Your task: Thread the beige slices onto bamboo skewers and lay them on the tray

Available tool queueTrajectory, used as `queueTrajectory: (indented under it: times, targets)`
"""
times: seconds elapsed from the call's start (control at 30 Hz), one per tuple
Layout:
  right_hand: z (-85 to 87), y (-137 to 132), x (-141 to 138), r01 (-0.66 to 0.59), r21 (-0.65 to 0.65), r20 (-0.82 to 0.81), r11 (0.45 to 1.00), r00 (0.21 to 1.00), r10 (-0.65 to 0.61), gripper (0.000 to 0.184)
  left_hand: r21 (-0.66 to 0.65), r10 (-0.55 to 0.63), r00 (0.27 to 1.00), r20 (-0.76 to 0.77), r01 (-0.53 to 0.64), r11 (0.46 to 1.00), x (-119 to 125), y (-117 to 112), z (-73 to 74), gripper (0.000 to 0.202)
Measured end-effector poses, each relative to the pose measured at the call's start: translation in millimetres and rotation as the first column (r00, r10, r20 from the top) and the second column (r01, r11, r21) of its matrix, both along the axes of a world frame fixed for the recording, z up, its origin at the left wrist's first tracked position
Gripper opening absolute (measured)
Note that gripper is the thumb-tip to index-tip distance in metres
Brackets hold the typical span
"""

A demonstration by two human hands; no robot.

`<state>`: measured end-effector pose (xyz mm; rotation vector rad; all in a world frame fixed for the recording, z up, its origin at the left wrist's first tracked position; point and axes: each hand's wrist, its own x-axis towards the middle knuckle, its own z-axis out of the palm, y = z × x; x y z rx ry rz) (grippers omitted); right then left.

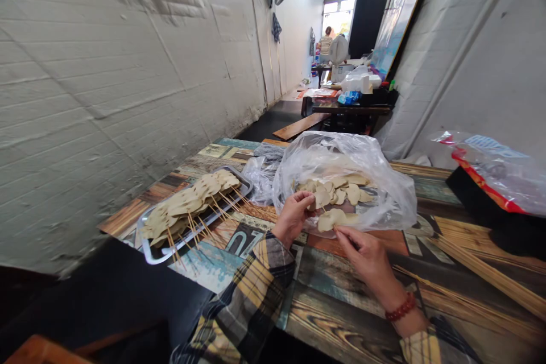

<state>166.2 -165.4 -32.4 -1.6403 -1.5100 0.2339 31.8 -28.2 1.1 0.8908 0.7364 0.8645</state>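
My left hand (pixel 293 217) pinches a thin beige slice (pixel 321 199) at the mouth of a clear plastic bag (pixel 394 190). My right hand (pixel 362 253) is closed at the lower edge of another beige slice (pixel 335 219), with finger and thumb on what looks like the end of a thin skewer; most of the stick is hidden. More loose beige slices (pixel 354 193) lie inside the bag. To the left, a metal tray (pixel 147 253) bears a pile of skewered beige slices (pixel 191 203), their sticks pointing over its near side.
Bare bamboo skewers (pixel 486 273) lie on the patterned table (pixel 341 318) at right. A red-edged plastic package (pixel 490 176) rests on a dark object behind them. A grey cloth (pixel 269 152) sits beyond the tray. Farther back, a person (pixel 326 44) stands near cluttered tables.
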Motion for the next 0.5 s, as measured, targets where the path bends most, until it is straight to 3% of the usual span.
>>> queueTrajectory:
  times: [0.5]
  targets:
    - [-3.1, 0.8, 2.0, -0.035, 0.044, -0.003, 0.998, 0.999, 0.035, 0.030, -0.050, -0.008, 0.999, 0.048, 0.010, 0.999, -0.2, 1.2, -0.9, 0.030]
